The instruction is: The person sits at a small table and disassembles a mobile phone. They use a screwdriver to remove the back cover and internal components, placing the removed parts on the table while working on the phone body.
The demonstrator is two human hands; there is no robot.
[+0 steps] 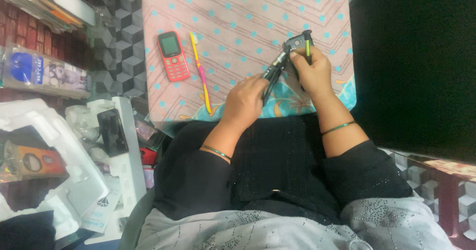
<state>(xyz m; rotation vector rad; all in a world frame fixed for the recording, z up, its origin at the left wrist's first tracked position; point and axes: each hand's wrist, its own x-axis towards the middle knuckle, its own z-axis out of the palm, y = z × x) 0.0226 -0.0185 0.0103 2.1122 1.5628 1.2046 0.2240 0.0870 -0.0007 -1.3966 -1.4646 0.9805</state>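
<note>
Nearest the camera lies the person's lap, black sleeves and a grey beaded shawl (248, 227), with both forearms reaching forward over it. The left hand (246, 101) is curled around a thin dark tool (274, 74), probably a screwdriver or tweezers, though the view is too dim to settle which; its tip meets the small grey phone body (296, 43). The right hand (313, 71) pinches that phone body between thumb and fingers, holding it tilted up just above the counter (238, 12), and a green-striped stick (307, 47) stands along the fingers.

To do this well, I judge the right hand should keep the phone body steady and close to the cloth, so anything loosened drops onto the dotted pink cover rather than into the lap. The tool should stay in line with the spot it works on, with light pressure.

Left of the left hand lies 1 pink-and-yellow toothbrush (201, 71), and beyond it 1 red keypad phone (173, 55), both well apart from the work. Further left, off the counter, sit white foam packing (54, 146), a black phone (112, 131) and packaged goods. A large dark mass (416, 66) lies right of the right hand. Nothing blocks the hands.
</note>
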